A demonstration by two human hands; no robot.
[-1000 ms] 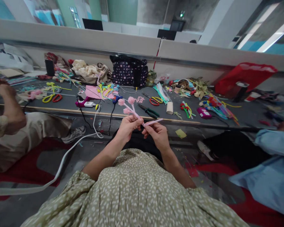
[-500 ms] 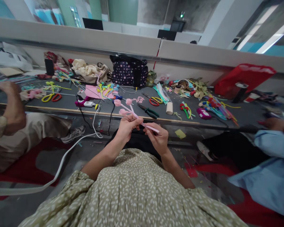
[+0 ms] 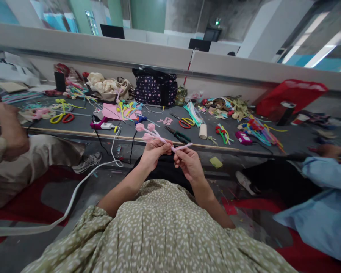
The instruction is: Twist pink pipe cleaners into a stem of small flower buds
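My left hand (image 3: 156, 151) pinches the stems of a pink pipe-cleaner flower bunch (image 3: 148, 131), its several round fuzzy heads fanned out to the upper left. On the right, my right hand (image 3: 190, 162) has thumb and fingers closed on the pale pink pipe-cleaner stem (image 3: 183, 146) where it leaves the left hand; a free end sticks out to the upper right. Both hands are held just off the table's front edge, above my lap. Behind them lie dark-handled pliers (image 3: 178, 134) and small pink pipe-cleaner bits (image 3: 166, 121).
On the dark table (image 3: 159, 132) are red-and-yellow scissors (image 3: 186, 122), a wooden cylinder (image 3: 202, 131), a purple glue gun (image 3: 99, 123), pipe cleaners (image 3: 193, 112) and a dotted bag (image 3: 155, 87). A white cable (image 3: 76, 189) hangs at left. People sit on both sides.
My right hand has turned and shifted slightly, its fingers now lower on the stem. The stem's free end has swung upward, pointing up and right. My left hand stays nearly in place.
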